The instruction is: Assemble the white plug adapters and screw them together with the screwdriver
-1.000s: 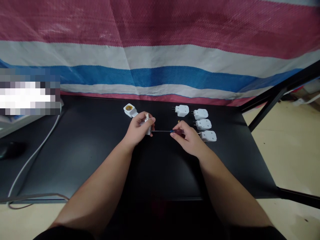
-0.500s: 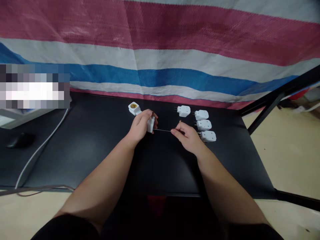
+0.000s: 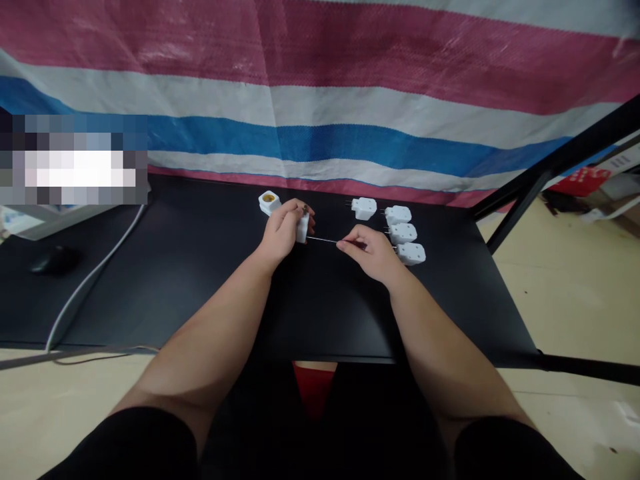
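Note:
My left hand (image 3: 284, 231) is closed around a white plug-like piece (image 3: 302, 229), with a brassy part at its upper end. My right hand (image 3: 369, 252) pinches a thin screwdriver (image 3: 323, 239), its handle mostly hidden in the fingers. The metal shaft runs left, and its tip meets the right side of the white piece. Just behind my left hand lies a white lamp socket (image 3: 269, 201) with a gold-coloured opening. Right of my right hand are several white plugs with metal pins, among them a nearer plug (image 3: 411, 253) and a farther plug (image 3: 364, 208).
The black table (image 3: 210, 280) carries a computer mouse (image 3: 55, 260) at left. A pale cable (image 3: 95, 273) curves to the front edge beside it. Behind hangs a striped tarp (image 3: 320, 143). A black metal frame (image 3: 530, 193) borders the right side.
The camera view has shifted, so the table sits slightly higher in the picture. Both hands keep their hold, and the screwdriver tip stays against the white piece. My right-hand fingers have curled differently around the handle.

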Motion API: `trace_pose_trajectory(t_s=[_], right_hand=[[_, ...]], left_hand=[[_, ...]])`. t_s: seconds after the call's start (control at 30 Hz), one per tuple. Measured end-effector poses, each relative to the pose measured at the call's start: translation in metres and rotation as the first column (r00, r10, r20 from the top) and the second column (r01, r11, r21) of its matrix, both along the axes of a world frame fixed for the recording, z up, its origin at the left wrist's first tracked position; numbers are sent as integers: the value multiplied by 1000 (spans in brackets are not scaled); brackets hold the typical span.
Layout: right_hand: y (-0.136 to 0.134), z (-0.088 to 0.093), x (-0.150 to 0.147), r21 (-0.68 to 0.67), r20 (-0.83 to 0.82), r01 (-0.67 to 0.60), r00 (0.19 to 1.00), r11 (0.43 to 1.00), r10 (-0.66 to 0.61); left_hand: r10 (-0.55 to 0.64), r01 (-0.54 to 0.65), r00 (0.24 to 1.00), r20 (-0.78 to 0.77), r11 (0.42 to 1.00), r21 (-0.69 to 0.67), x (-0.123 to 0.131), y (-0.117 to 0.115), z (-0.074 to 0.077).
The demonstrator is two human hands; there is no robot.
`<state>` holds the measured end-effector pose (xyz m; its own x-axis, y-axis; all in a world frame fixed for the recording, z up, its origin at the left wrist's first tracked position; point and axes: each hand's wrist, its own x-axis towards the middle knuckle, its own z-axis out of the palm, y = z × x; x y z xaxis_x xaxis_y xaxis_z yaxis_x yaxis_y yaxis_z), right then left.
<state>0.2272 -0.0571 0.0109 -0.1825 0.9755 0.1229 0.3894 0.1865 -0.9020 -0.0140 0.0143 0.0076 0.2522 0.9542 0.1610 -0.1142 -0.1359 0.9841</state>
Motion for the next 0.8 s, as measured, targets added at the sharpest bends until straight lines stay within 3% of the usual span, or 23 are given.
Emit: trace_pose_trajectory(t_s=[0.13,0.23,0.33,0.4,0.47,0.53,0.63,0.7,0.8], right_hand=[[4,-4,-2,-121,-51,-89,995,989,84],[1,-3,-5,-26,-33,-110,993,994,109],[-2,-2,-8,105,23,-83,996,991,81],[-3,-3,-9,122,28,-63,998,991,60],[-2,-4,-10,48,-23,-76,997,996,77],[-1,-4,-11,-132,-128,-157,982,979,140],[-1,-4,-14,-359,-296,-320,930,877,218],[-1,-4,-15,-386,-359,-362,906,848,224],[-2,-4,-18,-263,-306,-291,929,920,206]], left_hand=[[-21,21,1000,-6,994,107,-2,-4,5],[11,-10,1000,-9,990,142,-4,-3,8],[28,-26,999,-17,995,97,-3,-1,6],[24,-23,1000,-17,997,74,-3,0,4],[19,-18,1000,-11,997,71,-2,0,5],[1,0,1000,-14,996,93,-4,-3,7],[-29,36,999,-35,981,191,-7,-6,12],[-9,14,1000,-23,966,257,-8,-6,12],[54,-62,998,43,972,227,-4,-4,9]])
